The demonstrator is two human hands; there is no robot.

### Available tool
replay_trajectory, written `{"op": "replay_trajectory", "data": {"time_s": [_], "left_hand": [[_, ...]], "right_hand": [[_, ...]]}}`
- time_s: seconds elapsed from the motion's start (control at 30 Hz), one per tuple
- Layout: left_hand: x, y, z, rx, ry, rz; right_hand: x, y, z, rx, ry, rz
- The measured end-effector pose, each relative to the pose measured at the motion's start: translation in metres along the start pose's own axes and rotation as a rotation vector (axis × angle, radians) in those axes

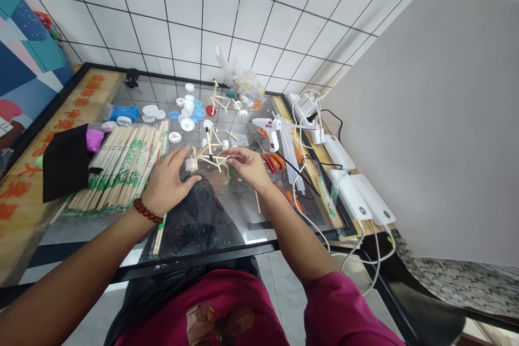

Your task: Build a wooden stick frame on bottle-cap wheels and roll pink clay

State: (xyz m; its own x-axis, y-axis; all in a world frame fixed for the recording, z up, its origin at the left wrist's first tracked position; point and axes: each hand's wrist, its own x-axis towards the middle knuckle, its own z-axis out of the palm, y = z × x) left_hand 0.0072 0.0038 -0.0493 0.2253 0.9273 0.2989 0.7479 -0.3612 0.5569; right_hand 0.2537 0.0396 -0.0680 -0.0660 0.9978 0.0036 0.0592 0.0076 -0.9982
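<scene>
A small frame of short wooden sticks [210,158] with white bottle caps as wheels is between my hands on the glass tabletop [190,216]. My right hand [248,166] pinches the end of a stick at the frame's right side. Around the white cap [190,165] at its left end, my left hand [168,177] is open, thumb and fingers apart; whether a fingertip touches it I cannot tell. A dark-tipped stick [209,144] stands tilted up from the frame. Behind it is a second stick frame [220,100].
White and blue bottle caps [188,111] are scattered at the back. Left are wrapped chopsticks [121,167] and a black sheet [65,162]. On the right are a glue gun [270,131], glue sticks [290,151], red-handled scissors [273,162], and white power strips [351,194] with cables.
</scene>
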Motion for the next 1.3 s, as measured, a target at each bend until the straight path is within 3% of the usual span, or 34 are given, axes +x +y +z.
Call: {"op": "replay_trajectory", "data": {"time_s": [1.3], "left_hand": [[0.001, 0.0006, 0.0013, -0.016, 0.0, -0.018]], "right_hand": [[-0.0015, -0.002, 0.0009, 0.029, -0.017, -0.028]]}}
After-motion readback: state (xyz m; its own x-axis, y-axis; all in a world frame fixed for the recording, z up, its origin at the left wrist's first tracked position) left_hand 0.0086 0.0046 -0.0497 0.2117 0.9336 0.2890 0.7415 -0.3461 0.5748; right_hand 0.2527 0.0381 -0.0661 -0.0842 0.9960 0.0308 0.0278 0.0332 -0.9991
